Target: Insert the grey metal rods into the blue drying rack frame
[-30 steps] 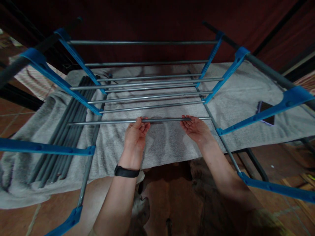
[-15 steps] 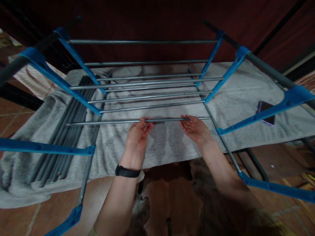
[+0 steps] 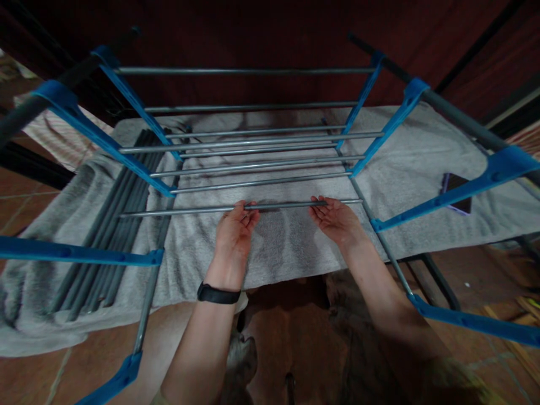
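Note:
A thin grey metal tube (image 3: 282, 206) lies crosswise in front of me, held near its middle by both hands. My left hand (image 3: 237, 228), with a black band on the wrist, has its thumb and fingers closed around it. My right hand (image 3: 335, 219) grips it farther right, palm turned up. The tube's right end is by the right upright pole (image 3: 366, 208) of a rack; its left end lies over several loose tubes. The rack has blue plastic brackets (image 3: 363, 163), with several grey crossbars (image 3: 261, 165) spanning them behind my hands.
Several loose grey tubes (image 3: 107, 236) lie bundled on a grey blanket (image 3: 287, 247) at left. A phone (image 3: 458, 194) rests on the blanket at right, partly behind a blue bracket. Blue arms jut toward me on both sides. Tiled floor shows below.
The tube has shifted slightly to the right, and its right end has risen a little. Both hands keep hold of it; the rack has not moved.

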Motion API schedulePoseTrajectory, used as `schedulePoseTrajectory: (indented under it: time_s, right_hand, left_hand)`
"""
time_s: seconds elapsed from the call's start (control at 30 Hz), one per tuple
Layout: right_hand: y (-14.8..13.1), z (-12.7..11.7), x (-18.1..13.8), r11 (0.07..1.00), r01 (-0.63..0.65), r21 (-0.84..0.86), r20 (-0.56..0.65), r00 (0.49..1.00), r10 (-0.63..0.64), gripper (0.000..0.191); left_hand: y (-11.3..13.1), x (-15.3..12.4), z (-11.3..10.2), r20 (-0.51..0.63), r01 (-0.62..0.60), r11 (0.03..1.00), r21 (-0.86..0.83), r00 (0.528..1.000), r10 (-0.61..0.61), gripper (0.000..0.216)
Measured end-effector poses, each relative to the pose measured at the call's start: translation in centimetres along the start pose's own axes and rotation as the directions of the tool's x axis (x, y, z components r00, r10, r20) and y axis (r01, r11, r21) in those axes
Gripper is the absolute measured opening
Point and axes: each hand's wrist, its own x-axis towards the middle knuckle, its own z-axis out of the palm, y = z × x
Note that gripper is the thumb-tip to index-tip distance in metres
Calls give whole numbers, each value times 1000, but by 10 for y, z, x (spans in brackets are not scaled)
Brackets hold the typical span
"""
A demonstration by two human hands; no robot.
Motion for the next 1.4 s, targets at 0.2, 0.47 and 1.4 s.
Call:
schedulePoseTrajectory:
  time_s: [0.2,0.47,1.4]
  right_hand:
    - [-2,-2,1,1000,19,0,-12,1000,-19,20]
    - [-2,-3,1,999,35,14,-25,999,-34,22]
    - [2,-1,3,995,98,0,-5,995,-98,22]
  left_hand:
    - [3,-1,-2,-11,-23,999,-28,1000,22,19]
    - [4,2,-5,-32,-64,997,-50,998,62,21]
    - [2,-3,-1,3,-55,997,-52,998,55,17]
